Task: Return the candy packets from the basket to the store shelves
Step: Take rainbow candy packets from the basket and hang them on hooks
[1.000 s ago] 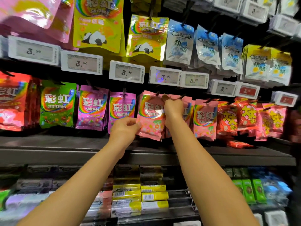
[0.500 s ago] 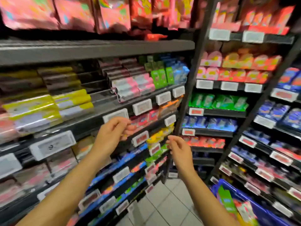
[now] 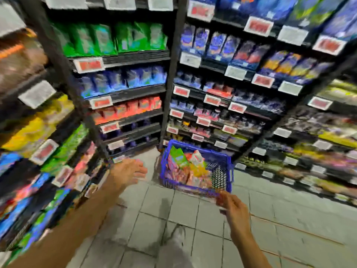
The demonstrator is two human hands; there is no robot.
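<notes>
A blue plastic basket (image 3: 224, 154) stands on the tiled floor in the corner between two shelf units. Several candy packets (image 3: 188, 167) lie in it, pink, green, yellow and red. My left hand (image 3: 128, 171) hovers to the left of the basket with its fingers stretched out, holding nothing. Just in front of the basket's near rim is my right hand (image 3: 232, 206), fingers loosely bent and empty. The picture is blurred by motion.
Dark store shelves (image 3: 133, 88) filled with packets and price tags rise on the left, ahead and on the right. Grey floor tiles (image 3: 170, 225) stretch between me and the basket.
Both hands let go of the pink packet hung on the upper peg. My view swung down and right to the basket on the floor, and both hands dropped toward it.
</notes>
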